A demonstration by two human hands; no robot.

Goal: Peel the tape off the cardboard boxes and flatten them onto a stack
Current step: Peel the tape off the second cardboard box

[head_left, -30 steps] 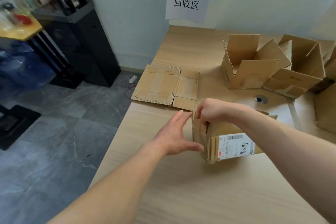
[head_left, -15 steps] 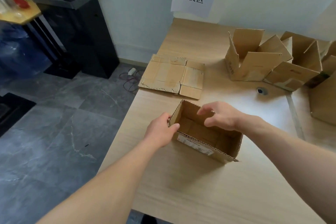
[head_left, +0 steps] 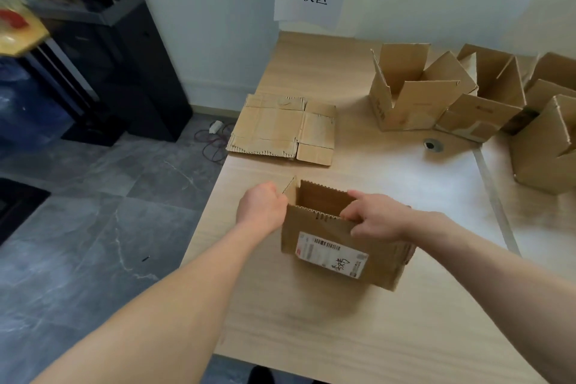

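Right grip (head_left: 378, 221) on box (head_left: 383, 262), now label-forward

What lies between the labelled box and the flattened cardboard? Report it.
Only bare tabletop separates the labelled box from the flattened cardboard, per the head view.

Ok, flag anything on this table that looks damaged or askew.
The small brown cardboard box gripped by the left hand and right hand has a ragged, serrated top rim with no flaps showing. The flattened brown cardboard sheet behind it has similarly torn edges and sits at the light wooden table's left edge, one corner apparently overhanging.
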